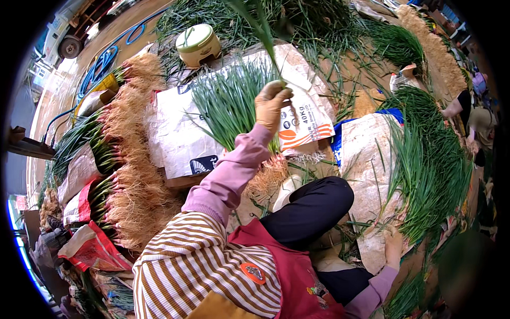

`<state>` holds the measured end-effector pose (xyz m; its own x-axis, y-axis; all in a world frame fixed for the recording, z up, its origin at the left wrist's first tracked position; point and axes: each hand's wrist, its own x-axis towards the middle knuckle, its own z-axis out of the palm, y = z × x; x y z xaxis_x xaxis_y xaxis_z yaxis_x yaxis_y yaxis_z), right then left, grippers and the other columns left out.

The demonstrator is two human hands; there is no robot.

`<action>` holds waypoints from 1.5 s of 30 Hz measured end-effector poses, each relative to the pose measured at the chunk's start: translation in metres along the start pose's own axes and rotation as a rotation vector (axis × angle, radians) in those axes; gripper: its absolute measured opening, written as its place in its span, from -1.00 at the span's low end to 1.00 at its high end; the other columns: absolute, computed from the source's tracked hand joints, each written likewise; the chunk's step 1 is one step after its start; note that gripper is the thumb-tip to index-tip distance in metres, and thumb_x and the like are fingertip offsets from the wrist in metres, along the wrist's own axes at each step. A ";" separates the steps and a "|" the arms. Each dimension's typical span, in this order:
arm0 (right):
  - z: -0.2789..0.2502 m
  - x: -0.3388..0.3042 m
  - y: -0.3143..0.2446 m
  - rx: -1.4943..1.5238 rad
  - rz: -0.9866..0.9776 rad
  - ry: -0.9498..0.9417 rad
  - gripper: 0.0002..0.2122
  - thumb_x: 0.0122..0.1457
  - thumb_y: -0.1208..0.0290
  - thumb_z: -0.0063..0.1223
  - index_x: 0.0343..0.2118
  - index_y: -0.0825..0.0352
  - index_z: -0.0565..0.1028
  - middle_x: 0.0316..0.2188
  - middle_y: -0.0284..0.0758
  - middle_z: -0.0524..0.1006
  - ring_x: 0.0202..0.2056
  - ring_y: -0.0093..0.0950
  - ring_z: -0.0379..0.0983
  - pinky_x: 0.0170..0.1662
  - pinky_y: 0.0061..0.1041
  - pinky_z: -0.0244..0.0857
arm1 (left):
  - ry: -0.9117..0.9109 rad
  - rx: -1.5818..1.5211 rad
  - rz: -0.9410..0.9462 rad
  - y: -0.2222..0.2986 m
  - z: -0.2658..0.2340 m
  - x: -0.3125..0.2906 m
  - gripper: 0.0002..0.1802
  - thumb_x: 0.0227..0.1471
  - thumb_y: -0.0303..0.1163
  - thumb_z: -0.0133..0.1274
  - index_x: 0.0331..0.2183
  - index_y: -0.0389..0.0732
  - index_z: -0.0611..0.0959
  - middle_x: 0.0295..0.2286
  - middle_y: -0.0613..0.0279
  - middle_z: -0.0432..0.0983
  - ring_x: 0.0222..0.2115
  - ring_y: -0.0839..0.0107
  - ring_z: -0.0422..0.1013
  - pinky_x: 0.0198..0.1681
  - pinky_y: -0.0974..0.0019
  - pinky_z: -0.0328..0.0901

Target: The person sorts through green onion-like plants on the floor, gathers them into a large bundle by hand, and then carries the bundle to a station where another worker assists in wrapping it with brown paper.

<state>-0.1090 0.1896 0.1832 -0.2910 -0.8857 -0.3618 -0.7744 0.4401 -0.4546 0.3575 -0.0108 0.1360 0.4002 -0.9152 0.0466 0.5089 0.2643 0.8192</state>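
Note:
My left hand (272,106), in a pale glove, is raised over the middle and closed around a few green scallions (265,40), their leaves pointing up and away. Below it, a bundle of scallions (228,103) lies on white printed sacks (178,133), with its pale roots (268,175) toward me. Down at the right, my right hand (393,247) reaches to the near end of a large heap of scallions (430,170), over a dirty pale sack (369,159). Its fingers are small and blurred there, so their grip is unclear.
Rows of scallions with long tan roots (130,133) are stacked along the left, partly wrapped in sacks. A cream and green plastic stool (198,47) stands behind the sacks, near a heap of leaves (319,24). A blue hose (98,69) lies far left. Another person's arm (453,108) shows at right.

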 end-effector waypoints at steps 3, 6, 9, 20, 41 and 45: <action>-0.008 0.006 0.022 -0.090 -0.031 -0.083 -0.72 0.01 0.49 -0.05 -0.20 0.52 0.42 -0.32 -0.10 0.49 -0.35 -0.34 0.43 -0.31 -0.47 0.30 | 0.123 0.164 -0.133 -0.016 -0.073 -0.012 -0.79 -0.11 -0.50 0.09 -0.32 -0.21 0.50 -0.45 0.29 0.47 -0.46 0.51 0.42 -0.44 0.48 0.33; 0.005 0.023 0.057 -0.106 -0.004 -0.137 -0.70 0.00 0.49 -0.05 -0.18 0.52 0.42 -0.30 -0.10 0.49 -0.32 -0.39 0.42 -0.22 -0.49 0.26 | 0.249 0.194 -0.433 -0.091 -0.172 -0.030 -0.69 -0.14 -0.47 0.11 -0.25 -0.25 0.49 -0.40 0.24 0.47 -0.42 0.47 0.41 -0.41 0.43 0.32; 0.007 0.023 0.041 0.024 0.116 -0.205 -0.70 0.01 0.49 -0.05 -0.19 0.53 0.42 -0.31 -0.12 0.49 -0.28 -0.41 0.41 -0.18 -0.50 0.23 | 0.334 0.523 -0.747 -0.163 -0.240 -0.062 -0.46 -0.20 -0.45 0.14 -0.10 -0.34 0.40 -0.29 0.13 0.45 -0.33 0.35 0.39 -0.34 0.36 0.31; -0.021 0.017 -0.011 0.007 0.155 -0.162 -0.74 0.03 0.49 -0.06 -0.22 0.52 0.44 -0.46 -0.29 0.50 -0.54 -0.59 0.35 -0.47 -0.60 0.25 | 0.648 1.014 -0.463 -0.166 -0.376 -0.109 0.02 -0.43 0.00 0.26 -0.03 -0.45 0.23 -0.13 -0.21 0.32 -0.08 0.03 0.27 -0.02 0.23 0.16; 0.305 0.329 -0.145 0.825 0.431 -0.455 -0.59 -0.02 0.10 0.12 -0.20 0.31 0.43 -0.32 -0.34 0.46 -0.32 -0.49 0.39 -0.27 -0.48 0.23 | 0.698 1.206 -0.909 -0.202 -0.227 -0.030 0.58 -0.61 0.22 0.30 0.07 -0.50 -0.37 0.13 -0.27 -0.32 0.17 0.13 -0.24 0.16 0.26 -0.13; 0.335 0.358 -0.151 1.327 0.570 -0.326 -0.77 0.00 0.31 0.12 -0.33 0.34 0.44 -0.43 -0.36 0.47 -0.45 -0.53 0.38 -0.38 -0.56 0.18 | 0.713 1.272 -0.883 -0.221 -0.207 -0.012 0.58 -0.63 0.21 0.30 0.08 -0.49 -0.37 0.10 -0.30 -0.25 0.16 0.07 -0.22 0.16 0.23 -0.13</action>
<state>0.0921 -0.1446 -0.1498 -0.0973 -0.5590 -0.8235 0.5182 0.6780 -0.5214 0.3981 0.0044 -0.1645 0.7676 -0.2385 -0.5949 0.0032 -0.9268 0.3756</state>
